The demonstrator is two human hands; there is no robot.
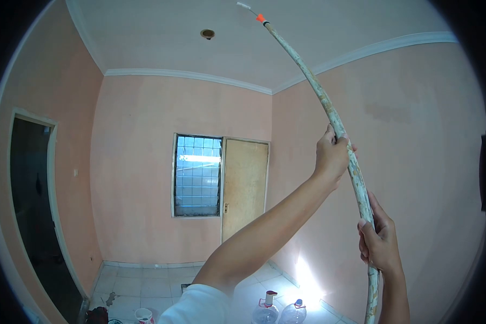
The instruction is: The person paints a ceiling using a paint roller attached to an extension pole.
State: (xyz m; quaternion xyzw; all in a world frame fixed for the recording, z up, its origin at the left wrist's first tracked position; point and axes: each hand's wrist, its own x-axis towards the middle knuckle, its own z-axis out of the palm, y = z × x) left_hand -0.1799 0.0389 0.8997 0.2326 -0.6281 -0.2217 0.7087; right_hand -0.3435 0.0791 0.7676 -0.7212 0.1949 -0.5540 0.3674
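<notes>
A long pole (309, 77), pale and spattered with paint, slants up from the lower right toward the ceiling. At its far end an orange piece (261, 18) joins a thin wire holding a small white paint roller (243, 6), which overlaps the ceiling in this view. My left hand (332, 155) is closed round the pole near its middle, arm stretched out across the view. Lower down, my right hand (380, 238) grips the same pole, thumb on the near side. The pole's bottom end is out of view.
The ceiling (162, 38) has a round fixture (207, 34) and white moulding (189, 75). Peach walls hold a barred window (198, 175), a closed door (245, 186) and a dark doorway (35, 189). Two big bottles (265, 312) and a white bucket (144, 315) stand on the tiled floor.
</notes>
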